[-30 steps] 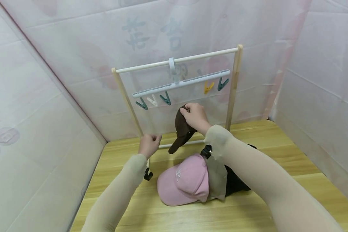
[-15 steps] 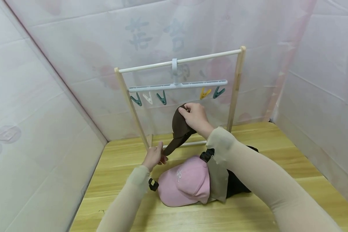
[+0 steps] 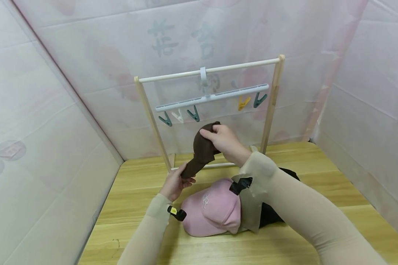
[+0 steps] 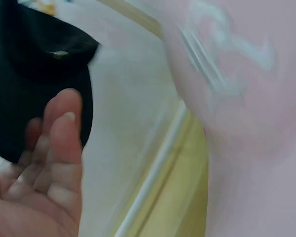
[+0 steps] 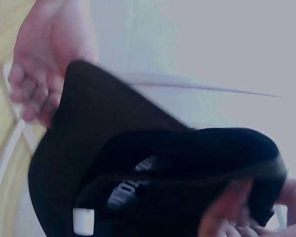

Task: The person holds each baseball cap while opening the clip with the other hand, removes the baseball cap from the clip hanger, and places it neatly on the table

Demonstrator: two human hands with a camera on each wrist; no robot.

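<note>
2 hands [image 3: 177, 182] (1 brown cap [image 3: 202, 149])

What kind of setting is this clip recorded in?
Probably a small staged booth for laundry-type chores: white fabric walls enclose a wooden tabletop, which bears a small drying rack hung with a clip hanger. Caps lie on the table.
</note>
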